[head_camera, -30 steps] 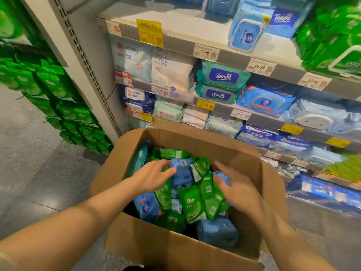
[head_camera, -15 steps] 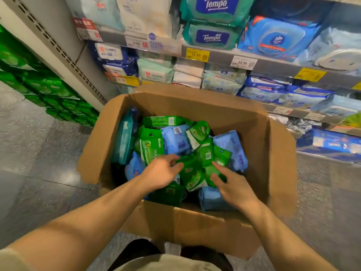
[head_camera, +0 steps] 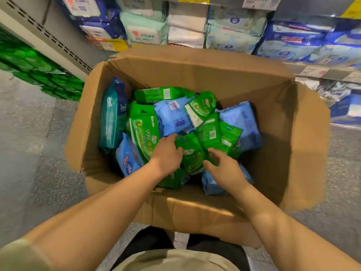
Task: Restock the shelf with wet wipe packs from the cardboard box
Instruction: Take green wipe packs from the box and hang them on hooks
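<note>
— Where are the packs (head_camera: 176, 122) found?
— In the open box (head_camera: 195, 75), heaped; the shelf (head_camera: 322, 72) is seen just behind it.
— And the hands?
— The left hand (head_camera: 166, 155) is laid on a green pack (head_camera: 192, 155), fingers curled; the right hand (head_camera: 226, 172) is spread loosely beside it. A firm grip cannot be told.

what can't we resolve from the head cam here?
- Left hand grip: fingers curl down among the green packs; whether one is pinched is hidden.
- Right hand: fingers spread on the packs; any grip underneath is hidden.
- Cardboard box lower layers: covered by the top packs.
- Shelf price tags: cut off by the top edge or blurred.
</note>
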